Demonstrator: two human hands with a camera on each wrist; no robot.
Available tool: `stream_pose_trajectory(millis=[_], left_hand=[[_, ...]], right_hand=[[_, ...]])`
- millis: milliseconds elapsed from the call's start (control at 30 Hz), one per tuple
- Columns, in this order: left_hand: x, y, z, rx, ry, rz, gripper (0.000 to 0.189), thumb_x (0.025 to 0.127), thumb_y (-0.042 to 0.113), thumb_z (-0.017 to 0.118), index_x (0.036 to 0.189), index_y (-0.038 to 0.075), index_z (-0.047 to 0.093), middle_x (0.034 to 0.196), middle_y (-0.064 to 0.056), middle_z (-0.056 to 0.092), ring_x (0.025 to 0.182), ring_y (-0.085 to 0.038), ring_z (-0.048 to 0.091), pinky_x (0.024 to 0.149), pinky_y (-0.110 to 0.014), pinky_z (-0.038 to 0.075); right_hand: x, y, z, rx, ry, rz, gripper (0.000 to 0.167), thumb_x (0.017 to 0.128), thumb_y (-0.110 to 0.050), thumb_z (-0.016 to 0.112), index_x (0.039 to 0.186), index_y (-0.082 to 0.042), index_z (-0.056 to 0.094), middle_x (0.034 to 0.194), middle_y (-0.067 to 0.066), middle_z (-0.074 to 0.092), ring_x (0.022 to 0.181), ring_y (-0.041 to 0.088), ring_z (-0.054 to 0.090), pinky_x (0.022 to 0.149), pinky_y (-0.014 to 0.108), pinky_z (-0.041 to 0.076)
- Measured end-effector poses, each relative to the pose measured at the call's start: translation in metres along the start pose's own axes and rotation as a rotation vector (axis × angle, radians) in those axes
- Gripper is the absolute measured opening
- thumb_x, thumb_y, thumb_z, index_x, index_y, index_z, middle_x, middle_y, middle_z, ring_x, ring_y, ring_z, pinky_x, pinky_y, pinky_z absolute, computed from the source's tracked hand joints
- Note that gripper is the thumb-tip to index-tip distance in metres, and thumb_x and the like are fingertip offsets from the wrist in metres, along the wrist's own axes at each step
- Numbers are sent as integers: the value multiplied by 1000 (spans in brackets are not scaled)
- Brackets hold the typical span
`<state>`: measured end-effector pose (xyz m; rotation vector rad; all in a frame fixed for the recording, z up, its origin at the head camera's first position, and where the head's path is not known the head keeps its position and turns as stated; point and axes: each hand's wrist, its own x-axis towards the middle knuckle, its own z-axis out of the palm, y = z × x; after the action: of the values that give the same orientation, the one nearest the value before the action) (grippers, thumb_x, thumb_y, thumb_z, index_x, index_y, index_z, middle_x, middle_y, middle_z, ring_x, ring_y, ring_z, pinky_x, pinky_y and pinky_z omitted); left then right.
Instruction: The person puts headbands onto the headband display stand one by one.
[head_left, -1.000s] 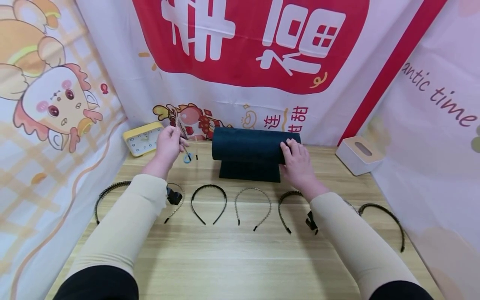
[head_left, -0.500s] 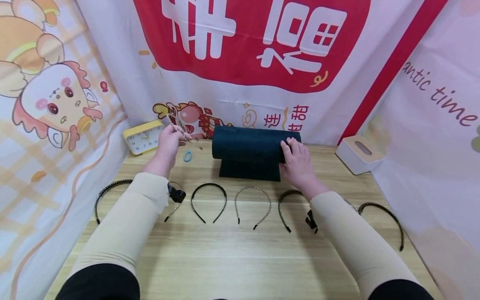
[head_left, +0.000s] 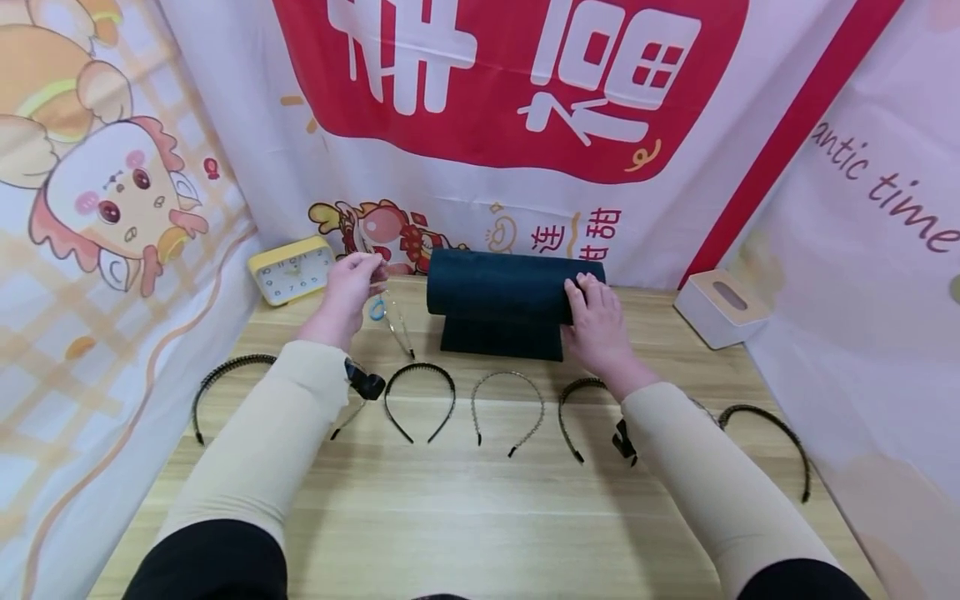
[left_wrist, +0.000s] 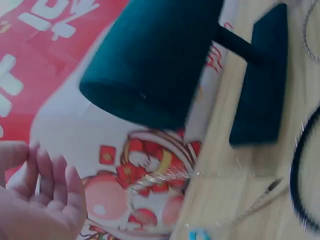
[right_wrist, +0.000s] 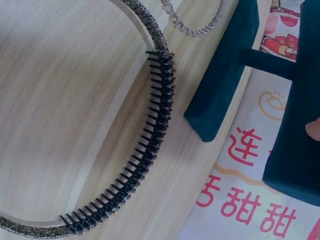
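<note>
Right of stand (head_left: 498, 287), printed cloth (head_left: 847, 358), "antic time" (head_left: 887, 185)

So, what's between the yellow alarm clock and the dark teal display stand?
In the head view: the left hand, a thin glittery headband and a small blue loop.

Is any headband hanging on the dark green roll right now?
No, in the head view the right hand is the only thing on the dark green roll.
</note>
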<state>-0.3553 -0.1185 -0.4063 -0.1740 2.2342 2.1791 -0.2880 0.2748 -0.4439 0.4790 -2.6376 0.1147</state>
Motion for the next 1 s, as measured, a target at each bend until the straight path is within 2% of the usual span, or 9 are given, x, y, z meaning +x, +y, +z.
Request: stream_pose_trajectory(millis=[133,200,300,400,500,633,767,867,1000], left_hand=[[22,-32,-1,459,26,-11,33,99,38,58,100,5,58,104,-13,59,95,-27,56,85,-42,49],[29,-48,-1,659,-39,-66,43,97,46,57,103,4,57,105,-15,57,96,-30,55,86,-45,49],[33,-64,6,819,-194,-94,53,95,52,58,110,2,58,109,-17,58,100,-32,55,90,-48,48],[30,-75,18,906,-320,-23,48,93,47,65,107,2,60,104,-15,60,95,-30,55,84,-44,49],[26,-80,32,943,-374,40,38,89,40,70,89,4,59,81,-8,59,76,-24,54,70,-38,47],[21,-85,44,893,-439,30,34,86,33,77,73,8,57,60,-2,51,59,-19,48,60,-34,43],[17,-93,49,965,-497,87,20,88,19,71,74,8,61,73,-5,58,70,-20,52,70,-34,45],[14,-95,52,1054,-464,131,16,92,14,59,78,7,60,91,-10,61,83,-25,52,80,-36,46],[11,-95,55,1075,-431,110,20,98,18,50,86,5,59,106,-16,61,92,-30,53,89,-40,46]], right_hand=[[1,1,0,-2,-20,16,73,85,-18,77,145,1,39,145,25,33,135,43,29,111,55,26],[1,1,-1,1,-31,22,74,85,-19,77,145,0,39,146,25,32,136,42,29,111,55,25],[1,1,0,3,-41,28,74,85,-19,77,146,-1,38,147,24,31,136,42,28,111,55,25],[1,2,0,1,-35,23,73,86,-20,76,146,-1,39,146,25,32,135,43,29,111,55,26],[2,2,1,-5,-17,8,72,86,-20,76,145,0,39,145,25,33,135,43,29,110,55,26],[2,2,0,-10,10,-3,73,84,-18,78,144,1,40,144,26,34,134,44,31,110,55,27],[1,0,-1,-12,-3,6,74,83,-17,79,144,1,41,145,26,34,134,43,31,110,55,27],[1,0,-1,-17,-20,15,74,84,-19,78,145,0,40,145,25,33,135,43,30,111,54,26],[1,0,-1,-22,-25,15,73,86,-20,76,145,0,39,145,25,33,135,43,30,112,54,26]])
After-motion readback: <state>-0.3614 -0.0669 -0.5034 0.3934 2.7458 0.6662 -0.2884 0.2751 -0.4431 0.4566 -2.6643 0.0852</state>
